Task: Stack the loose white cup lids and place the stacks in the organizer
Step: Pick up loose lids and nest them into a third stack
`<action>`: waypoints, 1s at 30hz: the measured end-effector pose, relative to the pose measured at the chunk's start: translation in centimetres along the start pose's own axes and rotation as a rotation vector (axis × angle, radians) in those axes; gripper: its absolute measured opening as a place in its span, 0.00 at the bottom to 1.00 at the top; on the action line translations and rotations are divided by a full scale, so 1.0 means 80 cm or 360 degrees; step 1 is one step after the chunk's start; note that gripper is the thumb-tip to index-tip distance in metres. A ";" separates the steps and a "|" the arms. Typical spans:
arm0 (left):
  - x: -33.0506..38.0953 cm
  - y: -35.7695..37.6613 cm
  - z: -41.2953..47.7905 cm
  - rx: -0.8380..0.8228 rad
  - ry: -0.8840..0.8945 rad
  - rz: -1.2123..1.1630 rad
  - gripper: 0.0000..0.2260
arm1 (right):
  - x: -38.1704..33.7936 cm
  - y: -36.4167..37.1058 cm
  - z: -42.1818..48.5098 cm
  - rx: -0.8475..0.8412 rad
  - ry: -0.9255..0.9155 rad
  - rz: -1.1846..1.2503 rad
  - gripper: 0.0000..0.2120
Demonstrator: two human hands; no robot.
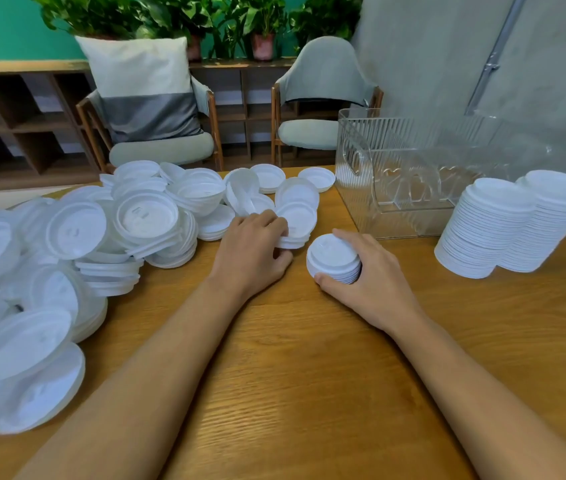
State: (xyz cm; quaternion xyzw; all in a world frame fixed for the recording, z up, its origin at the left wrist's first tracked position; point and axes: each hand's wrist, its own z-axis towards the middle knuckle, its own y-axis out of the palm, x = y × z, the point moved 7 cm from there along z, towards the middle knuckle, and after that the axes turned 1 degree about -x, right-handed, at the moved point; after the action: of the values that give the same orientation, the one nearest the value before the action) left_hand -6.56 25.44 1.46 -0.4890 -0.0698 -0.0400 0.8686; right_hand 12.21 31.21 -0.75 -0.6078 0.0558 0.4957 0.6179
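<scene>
**Short stack of white lids** [332, 258]: standing dome-up on the worktop [309, 375], centre of view, just in front of the clear organizer [354, 192]. My right hand [375, 275] is gripping it from its right side, thumb curling round the near edge and fingers wrapping the far edge.

**Next lids** [297, 230]: a few nested ones are lying flat just left of the short stack and slightly beyond it, close but apparently not touching. My left hand [250, 252] is pinching them at their near-left rim, fingers on top and thumb tucking under.

**Governing relation (judgement):** the pinched lids are lying to the left of the stack, so I am expecting a short carry rightward onto its top. The left hand is nearer them and the right is steadying the stack. I cannot tell which face of the pinched lids is up.

**Surroundings:**
- The loose pile [77, 237] is spreading over the left of the worktop and running out of view.
- Two tall stacks [503, 223] are standing touching each other, right of the organizer and outside it.

**Hard to read:** the organizer's ribbed transparent walls are blurring its dividers. I am seeing no lids inside.
</scene>
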 end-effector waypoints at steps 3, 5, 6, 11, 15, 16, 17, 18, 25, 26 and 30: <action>0.001 -0.023 -0.035 -0.0015 -0.0080 -0.0156 0.08 | -0.002 0.001 -0.003 -0.0042 -0.0011 0.0007 0.38; -0.005 -0.034 -0.060 -0.0031 -0.0155 -0.0335 0.08 | -0.004 0.002 -0.006 -0.0086 -0.0030 0.0006 0.38; -0.009 -0.038 -0.071 -0.0040 -0.0195 -0.0424 0.09 | -0.007 0.002 -0.007 -0.0108 -0.0047 0.0003 0.38; -0.024 -0.056 -0.094 -0.0018 -0.0327 -0.0748 0.13 | -0.021 0.005 -0.012 -0.0219 -0.0184 -0.0020 0.37; -0.026 -0.069 -0.093 0.0050 -0.0474 -0.1009 0.21 | -0.026 0.011 -0.014 -0.0297 -0.0251 -0.0018 0.38; -0.028 -0.069 -0.093 0.0055 -0.0560 -0.1106 0.21 | -0.028 0.012 -0.014 -0.0308 -0.0263 -0.0022 0.38; -0.030 -0.068 -0.094 0.0071 -0.0665 -0.1244 0.22 | -0.028 0.012 -0.013 -0.0317 -0.0271 -0.0021 0.39; -0.032 -0.068 -0.094 0.0097 -0.0767 -0.1407 0.21 | -0.030 0.013 -0.013 -0.0323 -0.0279 -0.0017 0.40; -0.019 -0.048 -0.092 0.0025 -0.0883 -0.1665 0.11 | -0.046 0.019 -0.019 -0.0381 -0.0386 0.0055 0.44; -0.017 -0.045 -0.093 0.0045 -0.0853 -0.1576 0.10 | -0.048 0.020 -0.020 -0.0388 -0.0401 0.0057 0.44; -0.004 -0.041 -0.093 0.0061 -0.0675 -0.1167 0.07 | -0.052 0.026 -0.022 -0.0400 -0.0453 0.0054 0.43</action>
State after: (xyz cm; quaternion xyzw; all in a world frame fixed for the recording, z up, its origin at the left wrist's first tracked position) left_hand -6.69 17.41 0.38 -0.4129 -0.4172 -0.2435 0.7721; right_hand 9.67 27.03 0.18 -0.6028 -0.0845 0.5901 0.5303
